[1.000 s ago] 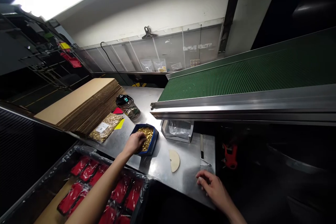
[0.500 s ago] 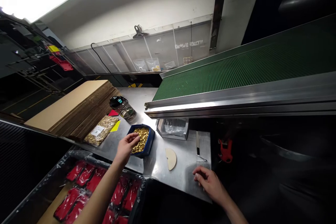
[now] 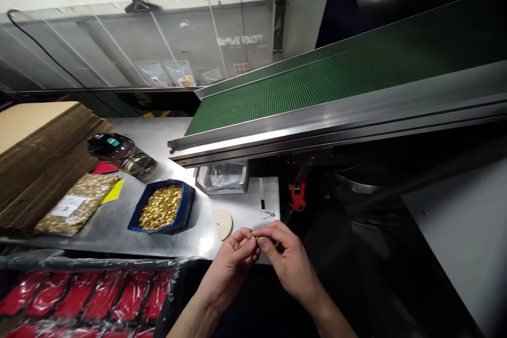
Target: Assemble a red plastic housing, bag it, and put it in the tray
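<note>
My left hand (image 3: 236, 256) and my right hand (image 3: 283, 253) meet at the table's front edge, fingertips together. Between them shows a tiny gold piece (image 3: 257, 240), pinched by both; its shape is too small to tell. Just beyond my left hand lies a pale half-round disc (image 3: 224, 223) on the metal table. To the left of it stands a blue bin (image 3: 186, 210) filled with small gold pieces (image 3: 161, 208). A thin tool with a pale blade (image 3: 262, 194) rests behind my right hand.
A green conveyor (image 3: 277, 92) slopes up to the right behind a clear bin (image 3: 237, 182). Bottle (image 3: 137, 162), bag of gold pieces (image 3: 89, 198) and cardboard stack (image 3: 43, 156) stand left. Front left, a crate holds red packets (image 3: 105, 293). A red tool (image 3: 297, 196) hangs right.
My left hand has left the blue bin and come to my right hand, and their fingertips now meet on a gold piece. The view has shifted to the right.
</note>
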{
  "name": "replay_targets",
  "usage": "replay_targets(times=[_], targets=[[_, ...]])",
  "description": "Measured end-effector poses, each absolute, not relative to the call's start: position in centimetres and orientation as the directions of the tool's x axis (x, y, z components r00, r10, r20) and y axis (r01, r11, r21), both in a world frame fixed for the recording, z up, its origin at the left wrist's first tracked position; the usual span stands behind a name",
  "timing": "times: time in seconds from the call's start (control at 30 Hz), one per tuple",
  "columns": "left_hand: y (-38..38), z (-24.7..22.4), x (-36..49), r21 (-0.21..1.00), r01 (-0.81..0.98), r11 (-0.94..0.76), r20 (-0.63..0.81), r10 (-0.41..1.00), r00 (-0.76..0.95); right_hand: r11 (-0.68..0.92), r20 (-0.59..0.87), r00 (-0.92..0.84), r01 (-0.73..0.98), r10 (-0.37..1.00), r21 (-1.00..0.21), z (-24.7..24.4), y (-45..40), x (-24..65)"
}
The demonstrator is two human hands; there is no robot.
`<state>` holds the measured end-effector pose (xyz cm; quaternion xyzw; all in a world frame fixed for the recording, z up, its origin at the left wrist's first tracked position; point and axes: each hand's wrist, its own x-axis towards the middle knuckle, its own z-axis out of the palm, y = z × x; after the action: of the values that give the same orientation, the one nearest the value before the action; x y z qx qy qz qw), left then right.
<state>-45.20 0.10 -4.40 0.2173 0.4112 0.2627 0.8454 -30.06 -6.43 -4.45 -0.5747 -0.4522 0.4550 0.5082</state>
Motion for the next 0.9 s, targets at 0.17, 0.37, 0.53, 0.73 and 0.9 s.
replay_targets(times=[0.17,0.37,0.53,0.73,0.9], targets=[[-0.6,-5.0,-43.6,0.592,-0.225,0.774,-0.562,0.597,0.572,-0.095,-0.094,0.257,-0.007,0.962,-0.995,-5.0,-8.1,-28.9],[-1.5,-4.8,-41.8,0.503,-0.249,0.828,-0.578,0.536,0.615,-0.081,-0.185,0.363,-0.284,0.913,-0.955,-5.5,-9.3,-28.0],[-2.1,-4.7,-41.0,0.512,-0.24,0.825,-0.57,0.536,0.623,-0.055,-0.141,0.384,-0.226,0.912,-0.973,-5.4,-9.5,-27.6],[-2.2,-6.8,-39.6,0.599,-0.184,0.78,-0.511,0.548,0.662,-0.122,-0.11,0.32,0.017,0.941,-0.992,-5.0,-10.4,-25.5],[-3.8,-10.3,-35.5,0.538,-0.105,0.837,-0.529,0.432,0.731,-0.264,-0.177,0.328,0.242,0.928,-0.934,-5.4,-12.6,-20.9]])
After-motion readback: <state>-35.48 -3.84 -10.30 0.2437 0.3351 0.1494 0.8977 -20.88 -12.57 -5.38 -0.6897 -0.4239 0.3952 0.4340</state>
